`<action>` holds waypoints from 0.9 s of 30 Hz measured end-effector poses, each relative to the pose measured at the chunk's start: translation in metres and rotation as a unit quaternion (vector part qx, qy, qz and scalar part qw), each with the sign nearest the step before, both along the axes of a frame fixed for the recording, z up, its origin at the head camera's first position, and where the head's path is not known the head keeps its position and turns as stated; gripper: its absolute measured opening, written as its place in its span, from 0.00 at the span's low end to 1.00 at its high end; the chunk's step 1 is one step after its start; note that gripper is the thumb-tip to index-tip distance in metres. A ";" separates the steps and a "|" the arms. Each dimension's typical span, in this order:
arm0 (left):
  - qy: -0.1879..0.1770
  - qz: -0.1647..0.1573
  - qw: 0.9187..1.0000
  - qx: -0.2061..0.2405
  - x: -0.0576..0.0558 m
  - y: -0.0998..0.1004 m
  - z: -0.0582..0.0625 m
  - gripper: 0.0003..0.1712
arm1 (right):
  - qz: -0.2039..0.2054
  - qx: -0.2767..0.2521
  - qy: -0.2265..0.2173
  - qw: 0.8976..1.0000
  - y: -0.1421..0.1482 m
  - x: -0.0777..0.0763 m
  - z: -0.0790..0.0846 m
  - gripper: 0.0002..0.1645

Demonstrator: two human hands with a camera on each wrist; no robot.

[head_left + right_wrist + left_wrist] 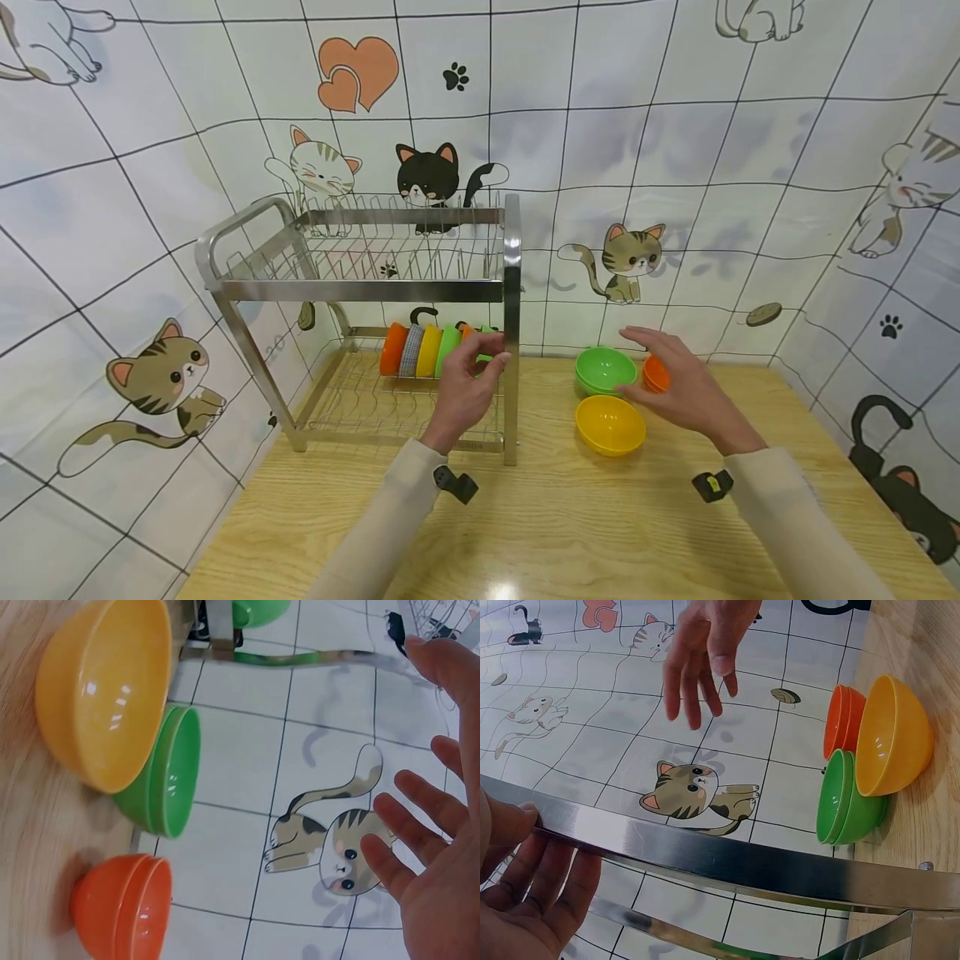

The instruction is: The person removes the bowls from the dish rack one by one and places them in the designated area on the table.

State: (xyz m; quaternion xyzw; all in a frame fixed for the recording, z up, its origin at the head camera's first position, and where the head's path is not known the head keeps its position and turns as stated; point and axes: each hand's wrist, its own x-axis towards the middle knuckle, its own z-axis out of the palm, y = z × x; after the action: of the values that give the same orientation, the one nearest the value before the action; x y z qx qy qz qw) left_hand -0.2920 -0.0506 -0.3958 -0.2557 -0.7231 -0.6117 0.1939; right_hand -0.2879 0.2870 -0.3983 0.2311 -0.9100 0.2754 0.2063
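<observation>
My left hand [468, 387] is at the front right post of a two-tier metal dish rack [360, 290]. In the left wrist view its thumb and fingers [574, 889] pinch the post from either side. My right hand [686, 387] hovers over the wood tabletop with fingers spread and nothing held. Below and left of it sit a yellow bowl [611, 427] and a stacked pair of green bowls [604, 371]. An orange pair of nested bowls [124, 907] stands behind that hand, partly hidden in the head view.
On the rack's lower tier several bowls stand on edge in a row: orange [392, 350], patterned grey [411, 350], yellow [429, 352] and green [447, 350] among them. Wire slots [375, 250] fill the upper tier. A cat-print tiled wall covering [675, 150] surrounds the table.
</observation>
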 end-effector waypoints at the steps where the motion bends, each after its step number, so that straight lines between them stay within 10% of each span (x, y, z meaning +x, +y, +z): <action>1: 0.001 -0.001 1.000 0.001 0.000 0.000 0.000 0.14 | 0.004 0.001 0.004 1.000 -0.003 0.001 0.001 0.51; 27: -0.022 -0.027 0.999 0.011 0.000 -0.006 0.004 0.15 | 0.081 -0.048 -0.026 0.995 -0.076 0.015 0.026 0.46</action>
State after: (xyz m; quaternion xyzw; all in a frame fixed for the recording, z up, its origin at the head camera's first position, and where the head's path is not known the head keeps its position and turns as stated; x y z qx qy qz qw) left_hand -0.2918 -0.0561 -0.3923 -0.2594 -0.7133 -0.6302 0.1636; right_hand -0.2726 0.2114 -0.3725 0.2866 -0.8790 0.3407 0.1707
